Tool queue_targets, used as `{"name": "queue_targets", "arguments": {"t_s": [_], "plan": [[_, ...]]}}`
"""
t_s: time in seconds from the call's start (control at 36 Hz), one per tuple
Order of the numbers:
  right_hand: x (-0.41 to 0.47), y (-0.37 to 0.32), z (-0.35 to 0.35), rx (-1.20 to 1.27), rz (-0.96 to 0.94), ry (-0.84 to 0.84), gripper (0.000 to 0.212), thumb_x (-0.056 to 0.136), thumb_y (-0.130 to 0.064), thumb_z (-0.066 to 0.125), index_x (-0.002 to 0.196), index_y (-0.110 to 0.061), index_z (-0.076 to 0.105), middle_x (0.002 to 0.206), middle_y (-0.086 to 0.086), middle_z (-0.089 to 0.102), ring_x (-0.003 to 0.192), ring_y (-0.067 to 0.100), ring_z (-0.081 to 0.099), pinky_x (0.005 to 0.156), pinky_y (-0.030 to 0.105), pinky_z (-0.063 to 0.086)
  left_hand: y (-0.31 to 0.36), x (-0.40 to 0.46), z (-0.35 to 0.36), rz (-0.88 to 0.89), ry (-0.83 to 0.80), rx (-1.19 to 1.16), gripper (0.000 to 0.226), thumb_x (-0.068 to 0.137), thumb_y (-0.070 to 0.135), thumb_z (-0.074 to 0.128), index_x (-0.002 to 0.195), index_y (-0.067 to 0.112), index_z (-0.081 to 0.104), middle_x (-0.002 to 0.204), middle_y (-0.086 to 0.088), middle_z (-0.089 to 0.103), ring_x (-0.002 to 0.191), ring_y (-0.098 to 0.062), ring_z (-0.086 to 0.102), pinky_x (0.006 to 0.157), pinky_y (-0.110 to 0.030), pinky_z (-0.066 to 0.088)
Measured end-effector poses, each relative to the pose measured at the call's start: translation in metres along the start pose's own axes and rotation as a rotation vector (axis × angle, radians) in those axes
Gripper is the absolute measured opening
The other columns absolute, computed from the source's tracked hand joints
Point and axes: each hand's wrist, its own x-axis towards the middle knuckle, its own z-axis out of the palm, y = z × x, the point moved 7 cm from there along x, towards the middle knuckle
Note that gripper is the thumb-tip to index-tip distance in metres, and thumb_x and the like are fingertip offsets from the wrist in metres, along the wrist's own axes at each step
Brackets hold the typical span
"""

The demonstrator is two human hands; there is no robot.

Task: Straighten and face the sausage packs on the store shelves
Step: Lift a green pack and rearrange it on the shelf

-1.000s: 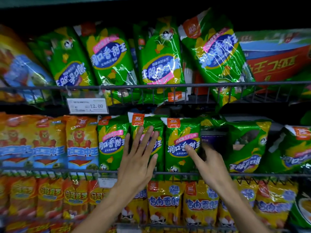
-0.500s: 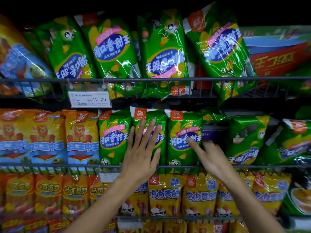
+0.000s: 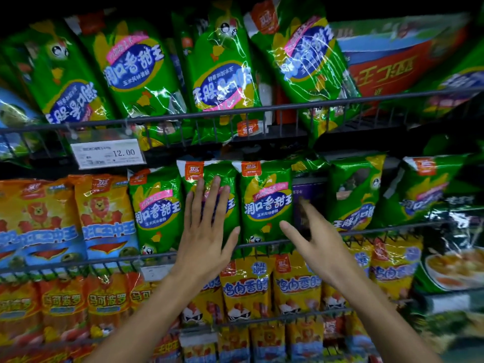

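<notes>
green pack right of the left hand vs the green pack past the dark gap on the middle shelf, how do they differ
The pack beside the left hand, call it the upright pack, stands straight with its logo tab on top and label readable. The flipped pack leans, and its label runs upside down near the bottom. The right hand reaches between them. Both are glossy green with a blue oval label.

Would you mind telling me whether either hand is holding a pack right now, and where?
Nothing is gripped. The left hand lies flat and open against the front of a green pack; the right hand is open, fingers reaching toward the dark gap beside the next green pack.
</notes>
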Motion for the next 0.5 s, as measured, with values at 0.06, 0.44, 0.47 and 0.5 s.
{"name": "queue_targets", "arguments": {"t_s": [0.06,0.44,0.47,0.5], "plan": [[-0.01,-0.006,-0.006,0.029,-0.121,0.122,0.076,0.098,-0.065,0.044,0.162,-0.039,0.013,0.164,-0.023,0.022,0.147,-0.008,0.024,0.115,0.021,0.026,0.009,0.0,-0.002,0.067,0.039,-0.027,0.073,0.108,0.048,0.039,0.168,0.017,0.01,0.176,-0.008,0.003,0.162,-0.036,0.001,0.13,-0.054,0.001],[-0.017,-0.01,0.007,0.041,-0.306,0.099,0.066,0.104,-0.044,0.054,0.161,-0.044,0.02,0.169,-0.025,0.009,0.155,0.0,0.013,0.118,0.024,0.027,0.027,0.002,0.016,0.153,-0.062,-0.031,0.062,0.109,0.052,0.032,0.167,0.033,0.019,0.176,0.001,0.007,0.162,-0.032,0.001,0.129,-0.053,-0.006],[-0.02,-0.006,-0.002,0.06,-0.282,0.142,0.065,0.104,-0.039,0.056,0.161,-0.041,0.024,0.167,-0.025,0.017,0.154,0.0,0.019,0.12,0.021,0.026,0.028,0.003,0.015,0.153,-0.057,-0.059,0.062,0.109,0.051,0.033,0.166,0.032,0.02,0.176,0.001,0.007,0.162,-0.033,0.0,0.129,-0.053,-0.007],[-0.023,-0.002,-0.012,0.078,-0.256,0.194,0.063,0.104,-0.035,0.058,0.16,-0.038,0.027,0.165,-0.025,0.024,0.153,0.001,0.024,0.121,0.018,0.027,0.028,0.002,0.015,0.152,-0.047,-0.095,0.062,0.108,0.05,0.035,0.166,0.032,0.021,0.176,0.0,0.008,0.162,-0.033,0.0,0.129,-0.054,-0.007]]}}
